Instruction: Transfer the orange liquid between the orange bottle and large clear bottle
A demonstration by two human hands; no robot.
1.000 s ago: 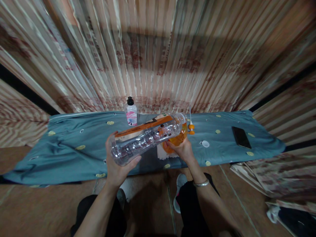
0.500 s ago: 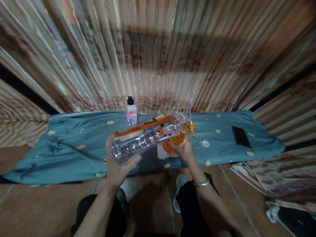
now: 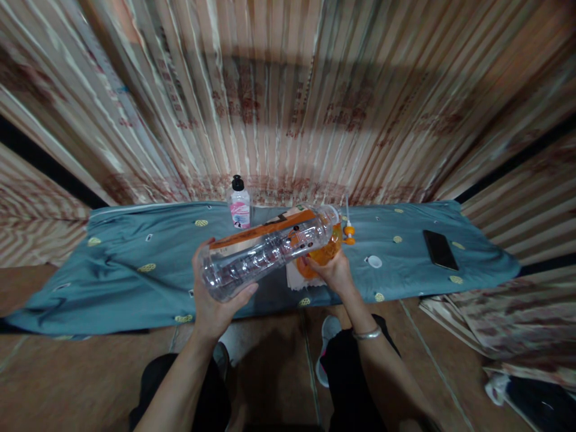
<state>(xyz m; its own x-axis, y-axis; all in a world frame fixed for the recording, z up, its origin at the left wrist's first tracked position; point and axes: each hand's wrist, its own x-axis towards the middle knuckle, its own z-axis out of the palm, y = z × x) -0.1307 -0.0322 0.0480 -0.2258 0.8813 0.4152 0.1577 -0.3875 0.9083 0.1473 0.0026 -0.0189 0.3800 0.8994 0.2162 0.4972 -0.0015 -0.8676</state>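
Observation:
My left hand (image 3: 215, 300) grips the base of a large clear plastic bottle (image 3: 265, 253) with an orange label. The bottle is tipped almost flat, with its open mouth pointing right and up over an orange container (image 3: 320, 257). My right hand (image 3: 332, 273) holds that orange container from below, above a pale cloth or paper on the blue sheet. A white bottle cap (image 3: 373, 261) lies on the sheet to the right. An orange pump head with a thin tube (image 3: 348, 229) stands just behind the container.
A blue patterned sheet (image 3: 135, 264) covers a low surface. A small white bottle with a black cap and pink label (image 3: 239, 204) stands at its back. A dark phone (image 3: 440, 249) lies at the right. Striped curtains hang behind. Folded fabric lies on the floor at right.

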